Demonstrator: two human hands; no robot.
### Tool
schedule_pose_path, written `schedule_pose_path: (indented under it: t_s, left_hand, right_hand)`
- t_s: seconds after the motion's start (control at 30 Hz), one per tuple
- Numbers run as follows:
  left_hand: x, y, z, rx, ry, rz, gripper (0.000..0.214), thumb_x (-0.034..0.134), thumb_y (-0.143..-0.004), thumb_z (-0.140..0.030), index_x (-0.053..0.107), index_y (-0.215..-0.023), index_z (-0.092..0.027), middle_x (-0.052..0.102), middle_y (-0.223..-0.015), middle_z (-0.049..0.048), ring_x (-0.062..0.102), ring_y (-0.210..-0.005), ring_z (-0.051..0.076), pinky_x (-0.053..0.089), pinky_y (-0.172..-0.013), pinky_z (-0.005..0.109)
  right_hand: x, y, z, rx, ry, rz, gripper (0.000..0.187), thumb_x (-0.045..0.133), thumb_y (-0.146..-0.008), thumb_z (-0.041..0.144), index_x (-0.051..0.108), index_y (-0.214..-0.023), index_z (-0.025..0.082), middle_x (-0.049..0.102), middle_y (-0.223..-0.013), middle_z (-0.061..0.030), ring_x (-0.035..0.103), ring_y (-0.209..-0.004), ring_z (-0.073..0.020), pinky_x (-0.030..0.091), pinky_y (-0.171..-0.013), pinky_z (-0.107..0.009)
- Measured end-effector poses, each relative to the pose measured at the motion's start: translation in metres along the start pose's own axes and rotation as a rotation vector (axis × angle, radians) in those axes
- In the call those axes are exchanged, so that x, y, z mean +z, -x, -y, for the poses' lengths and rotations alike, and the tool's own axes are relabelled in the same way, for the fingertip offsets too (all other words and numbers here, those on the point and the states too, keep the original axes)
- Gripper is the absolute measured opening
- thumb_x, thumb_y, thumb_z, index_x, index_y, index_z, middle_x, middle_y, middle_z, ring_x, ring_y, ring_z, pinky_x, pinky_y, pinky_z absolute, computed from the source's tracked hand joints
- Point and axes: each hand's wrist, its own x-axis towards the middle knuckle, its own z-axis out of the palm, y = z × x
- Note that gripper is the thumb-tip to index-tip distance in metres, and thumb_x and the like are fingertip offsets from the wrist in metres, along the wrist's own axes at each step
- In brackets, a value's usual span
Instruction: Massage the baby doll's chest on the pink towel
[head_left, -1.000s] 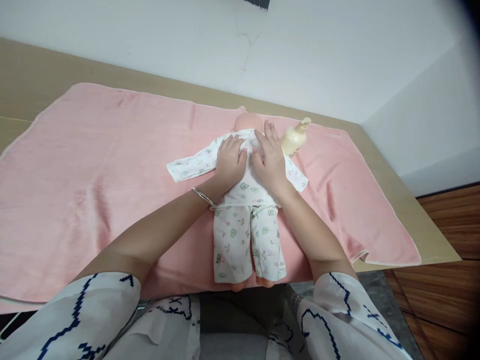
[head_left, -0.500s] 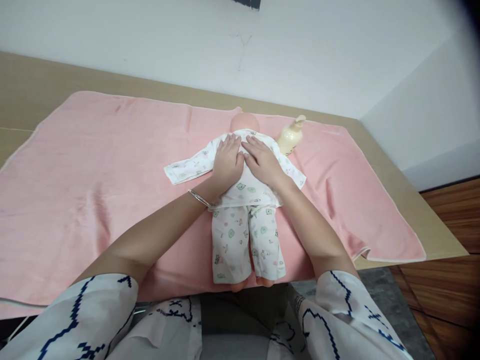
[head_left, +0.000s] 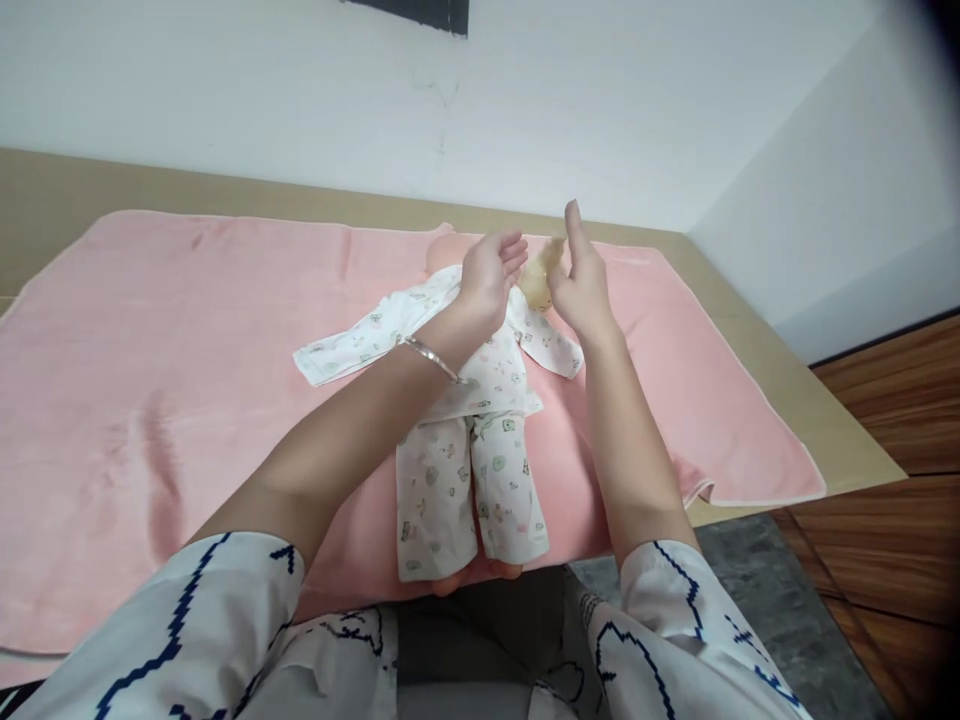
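A baby doll (head_left: 480, 420) in white printed pyjamas lies face down on a pink towel (head_left: 187, 330), its head at the far side and its feet at the near edge. My left hand (head_left: 487, 275) is lifted above the doll's shoulders, palm turned up, fingers spread and holding nothing. My right hand (head_left: 581, 280) is raised beside it, palm facing left, fingers straight and together, holding nothing. A cream pump bottle (head_left: 541, 280) stands just behind and between my hands, partly hidden by them.
The towel covers a light wooden table (head_left: 757, 330) that runs along a white wall. The table's right corner ends near a wooden floor (head_left: 892, 470). My patterned white sleeves fill the bottom of the view.
Both hands have lifted off the doll's back and turned, palms facing each other, in front of the bottle. The view has shifted a little to the right.
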Motion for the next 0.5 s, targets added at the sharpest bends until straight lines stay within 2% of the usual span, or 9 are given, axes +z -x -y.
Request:
schedule_pose_path:
  t_s: [0.13,0.3,0.4,0.5]
  left_hand:
    - [0.015,-0.023,-0.003,-0.291,0.282,-0.022,0.053,0.035,-0.098,-0.032,0.044,-0.147,-0.012,0.059,-0.141,0.0168,0.057,-0.135,0.025,0.052,-0.109,0.039]
    - [0.020,-0.017,-0.001,-0.355,0.381,-0.035,0.063,0.040,-0.097,-0.034,0.030,-0.155,-0.012,0.055,-0.144,0.0176,0.055,-0.138,0.024,0.054,-0.105,0.035]
    - [0.016,-0.003,-0.002,-0.387,0.376,-0.015,0.071,0.042,-0.094,-0.036,0.026,-0.156,-0.005,0.057,-0.142,0.0209,0.055,-0.138,0.026,0.053,-0.107,0.037]
    - [0.006,0.020,-0.005,-0.418,0.338,0.026,0.071,0.042,-0.093,-0.038,0.030,-0.154,-0.005,0.059,-0.138,0.0215,0.057,-0.136,0.029,0.053,-0.109,0.043]
  right_hand:
    - [0.006,-0.008,-0.013,-0.010,0.084,0.094,0.068,0.042,-0.093,0.028,0.030,-0.159,0.019,0.036,-0.165,-0.0083,0.025,-0.157,-0.0288,0.015,-0.130,-0.059]
    - [0.001,-0.009,-0.004,-0.012,0.140,0.073,0.060,0.045,-0.092,0.027,0.044,-0.151,0.021,0.048,-0.158,-0.0092,0.037,-0.151,-0.0309,0.018,-0.128,-0.062]
    - [0.001,-0.007,-0.001,0.007,0.136,0.085,0.060,0.044,-0.093,0.026,0.042,-0.153,0.021,0.046,-0.159,-0.0091,0.034,-0.153,-0.0304,0.017,-0.128,-0.063]
    - [0.006,-0.003,-0.001,0.102,0.120,0.039,0.063,0.037,-0.097,0.026,0.027,-0.159,0.024,0.038,-0.164,-0.0089,0.025,-0.157,-0.0313,0.005,-0.126,-0.070]
